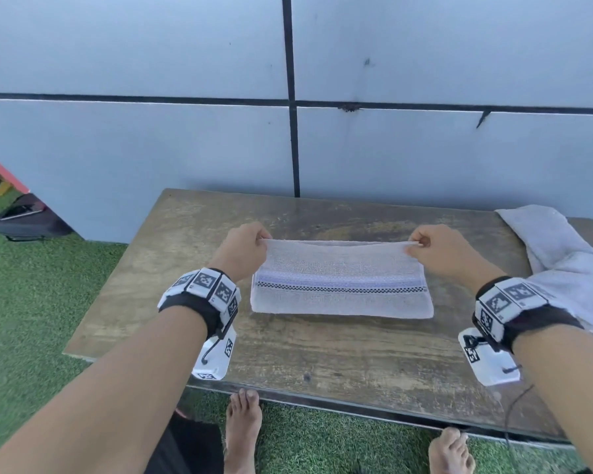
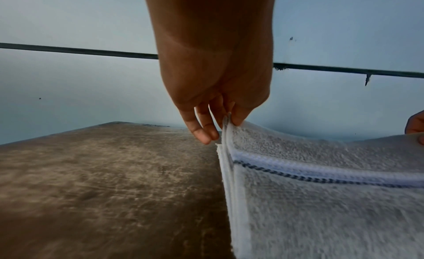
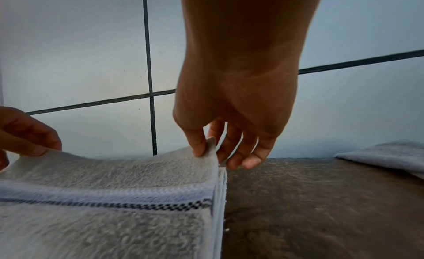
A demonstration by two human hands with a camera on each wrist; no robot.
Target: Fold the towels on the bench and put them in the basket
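Observation:
A white towel with a pale blue band and a dark checked stripe lies partly folded in the middle of the wooden bench. My left hand pinches its far left corner, lifted off the bench. My right hand pinches the far right corner at the same height. The left wrist view shows thumb and fingers of the left hand clamped on the towel edge. In the right wrist view the right hand pinches the towel corner. No basket is in view.
A second white towel lies crumpled at the bench's right end, also in the right wrist view as the second towel. A grey panelled wall stands right behind the bench. A black bag sits on the green turf at left. Bare feet stand at the front edge.

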